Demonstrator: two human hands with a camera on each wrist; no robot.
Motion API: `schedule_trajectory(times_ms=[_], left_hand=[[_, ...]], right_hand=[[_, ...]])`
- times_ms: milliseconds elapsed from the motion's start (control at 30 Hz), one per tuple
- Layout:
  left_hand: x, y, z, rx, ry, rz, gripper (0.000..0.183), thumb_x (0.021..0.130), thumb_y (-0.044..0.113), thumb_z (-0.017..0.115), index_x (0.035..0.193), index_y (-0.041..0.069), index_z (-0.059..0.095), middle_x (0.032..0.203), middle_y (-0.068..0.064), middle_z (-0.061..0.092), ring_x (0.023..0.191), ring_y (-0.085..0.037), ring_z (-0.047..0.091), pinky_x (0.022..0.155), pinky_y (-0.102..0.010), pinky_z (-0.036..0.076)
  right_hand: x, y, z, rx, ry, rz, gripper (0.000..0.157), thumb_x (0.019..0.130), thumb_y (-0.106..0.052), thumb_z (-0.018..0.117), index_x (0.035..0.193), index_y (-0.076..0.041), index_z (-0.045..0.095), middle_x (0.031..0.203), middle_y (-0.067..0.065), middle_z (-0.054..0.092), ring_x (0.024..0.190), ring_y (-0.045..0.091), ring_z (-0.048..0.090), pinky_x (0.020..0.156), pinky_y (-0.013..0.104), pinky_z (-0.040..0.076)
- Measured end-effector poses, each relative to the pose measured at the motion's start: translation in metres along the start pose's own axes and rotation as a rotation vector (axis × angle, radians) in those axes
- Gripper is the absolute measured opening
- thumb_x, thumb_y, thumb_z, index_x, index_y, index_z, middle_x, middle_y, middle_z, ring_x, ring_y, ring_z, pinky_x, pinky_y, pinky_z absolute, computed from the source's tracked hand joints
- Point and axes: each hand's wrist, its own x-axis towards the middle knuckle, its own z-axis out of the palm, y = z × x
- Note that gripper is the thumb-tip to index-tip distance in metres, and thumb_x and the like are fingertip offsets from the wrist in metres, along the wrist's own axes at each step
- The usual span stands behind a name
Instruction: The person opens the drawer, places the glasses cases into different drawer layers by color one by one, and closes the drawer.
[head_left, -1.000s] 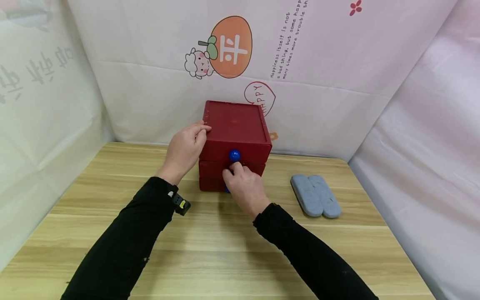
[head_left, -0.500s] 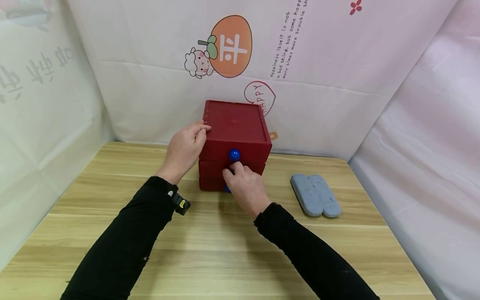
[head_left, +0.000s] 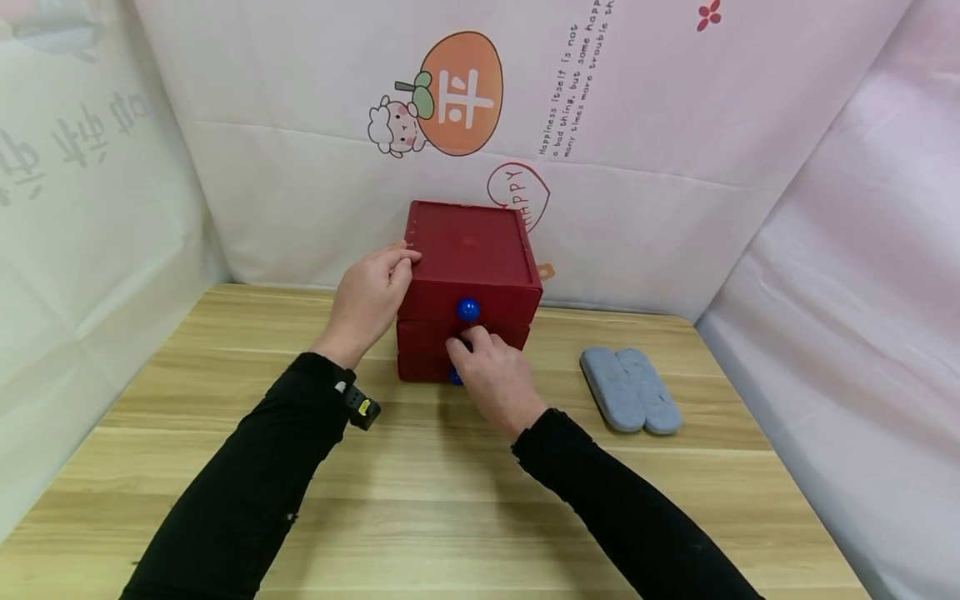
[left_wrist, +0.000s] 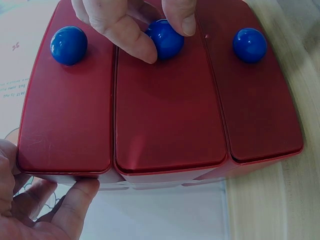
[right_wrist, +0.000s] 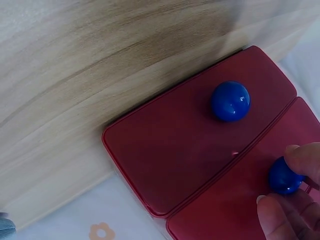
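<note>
A dark red drawer box (head_left: 471,242) with three stacked drawers stands on the table, each front bearing a round blue knob. My left hand (head_left: 372,298) holds the box by its upper left edge, fingers over the top and thumb against the side. With thumb and fingers, my right hand (head_left: 495,375) pinches the middle knob (left_wrist: 166,40); the hand mostly hides that knob in the head view. Above it shows the top knob (head_left: 468,310). The bottom knob (right_wrist: 230,101) is uncovered in the right wrist view. All three drawer fronts lie close to flush.
A grey-blue padded item in two rounded halves (head_left: 630,390) lies on the wooden table (head_left: 405,508), right of the box. White printed cloth (head_left: 637,225) hangs close behind the box and along both sides.
My right hand has shifted very slightly towards me and to the right, still pinching the middle knob. The left hand and the box stay in place.
</note>
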Motion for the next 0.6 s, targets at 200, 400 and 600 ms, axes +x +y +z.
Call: schedule_trajectory(times_ms=[200,400,600], left_hand=[[0.0,-0.002,0.0,0.003,0.003,0.004,0.046,0.103,0.036,0.033,0.13,0.014,0.064,0.148,-0.005,0.049,0.136,-0.017,0.041,0.111,-0.041,0.037],[0.0,-0.002,0.0,0.003,0.002,-0.005,0.046,0.103,0.036,0.033,0.13,0.014,0.064,0.148,-0.005,0.049,0.136,-0.016,0.041,0.111,-0.04,0.037],[-0.002,-0.002,0.0,-0.004,-0.004,-0.007,0.047,0.103,0.037,0.033,0.131,0.015,0.064,0.148,-0.004,0.049,0.136,-0.015,0.04,0.111,-0.04,0.036]], right_hand=[[-0.003,-0.004,-0.006,-0.013,0.026,-0.021,0.02,0.092,-0.013,0.063,0.113,-0.011,0.064,0.102,0.011,0.062,0.077,0.022,0.062,0.063,0.033,0.058],[-0.004,-0.013,-0.01,-0.008,-0.031,-0.053,0.019,0.091,-0.016,0.065,0.111,-0.015,0.066,0.101,0.009,0.064,0.074,0.021,0.063,0.06,0.032,0.057],[-0.011,-0.022,-0.001,-0.042,-0.091,-0.1,0.017,0.092,-0.019,0.065,0.108,-0.019,0.069,0.096,0.007,0.066,0.071,0.017,0.064,0.059,0.031,0.058]])
